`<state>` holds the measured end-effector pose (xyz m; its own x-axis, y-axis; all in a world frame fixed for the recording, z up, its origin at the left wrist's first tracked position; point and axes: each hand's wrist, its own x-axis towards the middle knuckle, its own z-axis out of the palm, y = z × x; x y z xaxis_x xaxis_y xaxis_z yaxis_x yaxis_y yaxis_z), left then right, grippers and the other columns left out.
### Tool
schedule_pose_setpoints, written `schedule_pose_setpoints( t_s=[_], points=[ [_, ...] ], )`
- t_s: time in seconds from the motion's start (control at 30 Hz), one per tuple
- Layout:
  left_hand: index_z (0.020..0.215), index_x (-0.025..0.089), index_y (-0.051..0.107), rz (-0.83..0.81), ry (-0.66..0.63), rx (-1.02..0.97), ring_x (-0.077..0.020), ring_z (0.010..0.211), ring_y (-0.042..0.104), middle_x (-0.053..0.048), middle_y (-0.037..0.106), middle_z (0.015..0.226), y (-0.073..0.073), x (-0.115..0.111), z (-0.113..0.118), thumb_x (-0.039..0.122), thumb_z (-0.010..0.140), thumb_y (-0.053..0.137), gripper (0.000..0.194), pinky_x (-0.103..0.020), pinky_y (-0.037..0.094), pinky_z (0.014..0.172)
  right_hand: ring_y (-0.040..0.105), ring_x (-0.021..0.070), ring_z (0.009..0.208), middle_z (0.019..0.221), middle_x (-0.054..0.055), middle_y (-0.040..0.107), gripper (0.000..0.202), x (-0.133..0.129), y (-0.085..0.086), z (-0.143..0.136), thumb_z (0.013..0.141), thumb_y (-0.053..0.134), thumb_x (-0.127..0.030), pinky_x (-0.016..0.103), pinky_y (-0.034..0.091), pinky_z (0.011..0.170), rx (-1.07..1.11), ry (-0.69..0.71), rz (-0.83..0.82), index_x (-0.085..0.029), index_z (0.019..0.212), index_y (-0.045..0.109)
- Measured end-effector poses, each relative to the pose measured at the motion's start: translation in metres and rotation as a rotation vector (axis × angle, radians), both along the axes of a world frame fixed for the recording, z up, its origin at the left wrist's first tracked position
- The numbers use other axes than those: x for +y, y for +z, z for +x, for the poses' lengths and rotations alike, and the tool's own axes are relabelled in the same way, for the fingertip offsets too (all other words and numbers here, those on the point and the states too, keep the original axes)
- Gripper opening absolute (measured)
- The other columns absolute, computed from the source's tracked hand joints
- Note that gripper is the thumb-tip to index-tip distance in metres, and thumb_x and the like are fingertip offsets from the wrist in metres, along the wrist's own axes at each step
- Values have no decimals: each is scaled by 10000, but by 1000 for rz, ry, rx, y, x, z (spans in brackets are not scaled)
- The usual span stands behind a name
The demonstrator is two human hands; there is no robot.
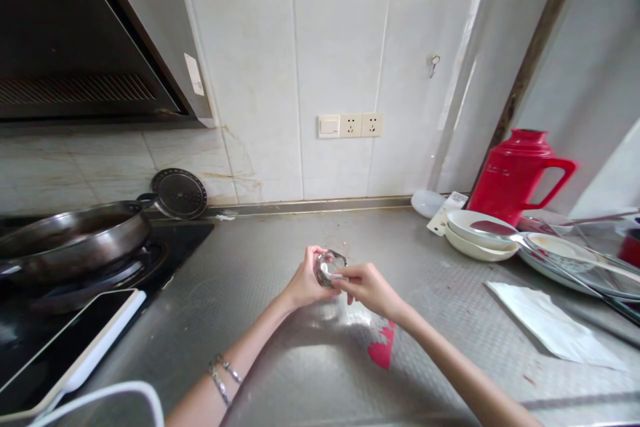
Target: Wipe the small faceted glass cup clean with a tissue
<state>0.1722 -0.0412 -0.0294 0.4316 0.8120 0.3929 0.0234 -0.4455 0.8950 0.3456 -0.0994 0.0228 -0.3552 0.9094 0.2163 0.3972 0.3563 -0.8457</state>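
Near the middle of the metal counter (pixel 240 280), my left hand (pixel 306 281) is wrapped round a small clear glass container (pixel 327 260), which tilts toward me. My right hand (pixel 367 288) pinches a small white utensil (pixel 336 275), its white end inside the container's mouth. The fingertips of both hands come close together at the rim. What the container holds is too small to make out. A red torn patch (pixel 383 349) lies on the counter just below my right hand.
On the left are a pan (pixel 100 233) on the stove and a phone-like device (pixel 70 353) with a white cable. On the right stand a red thermos (pixel 510 177), stacked bowls (pixel 473 250), plates with utensils and a white cloth (pixel 550 323). A tiled wall rises behind.
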Motion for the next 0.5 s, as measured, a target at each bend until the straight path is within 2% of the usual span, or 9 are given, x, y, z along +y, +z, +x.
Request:
schedule_pose_setpoints(
  t_s=[0.07, 0.13, 0.2, 0.27, 0.37, 0.5],
  points=[
    [1071, 223, 372, -72, -67, -74, -203, 944, 609, -89, 573, 1117, 3, 1, 0, 262, 515, 838, 726, -308, 481, 788, 593, 132, 516, 615, 16, 648, 283, 4, -1, 8, 850, 552, -357, 204, 422, 478, 74, 4, -15, -145, 891, 734],
    [1036, 204, 430, -145, -115, -148, -212, 916, 616, -84, 608, 1046, 8, 2, 0, 313, 496, 853, 695, -328, 478, 788, 585, 135, 528, 656, 34, 674, 325, 7, -2, 15, 867, 539, -385, 211, 429, 470, 111, -70, 43, -143, 981, 724],
    [1044, 191, 491, -245, -148, -209, -237, 925, 620, -86, 638, 1001, 12, 1, -1, 385, 494, 850, 685, -359, 476, 814, 581, 144, 572, 722, 54, 704, 321, 9, -1, 21, 892, 517, -376, 228, 446, 494, 69, -162, 218, -162, 1017, 720],
    [1070, 189, 543, -372, -191, -259, -267, 959, 621, -101, 654, 1018, 15, 0, -4, 484, 523, 813, 678, -390, 475, 838, 579, 166, 676, 839, 71, 731, 294, 11, 2, 26, 923, 485, -340, 260, 481, 582, -55, -193, 486, -200, 1032, 719],
    [1089, 188, 593, -558, -266, -339, -290, 1002, 617, -112, 670, 1047, 15, -3, -8, 603, 574, 737, 677, -409, 464, 866, 558, 194, 848, 1011, 75, 728, 288, 15, 10, 32, 956, 443, -260, 311, 489, 736, -311, -88, 850, -234, 1114, 683],
    [1037, 144, 639, -775, -426, -498, -274, 907, 650, -122, 704, 969, 10, -5, -10, 615, 665, 682, 601, -389, 470, 797, 534, 212, 1030, 1145, 91, 687, 309, 23, 23, 32, 970, 419, -196, 335, 457, 777, -626, 140, 1157, -196, 1210, 613]
  ],
)
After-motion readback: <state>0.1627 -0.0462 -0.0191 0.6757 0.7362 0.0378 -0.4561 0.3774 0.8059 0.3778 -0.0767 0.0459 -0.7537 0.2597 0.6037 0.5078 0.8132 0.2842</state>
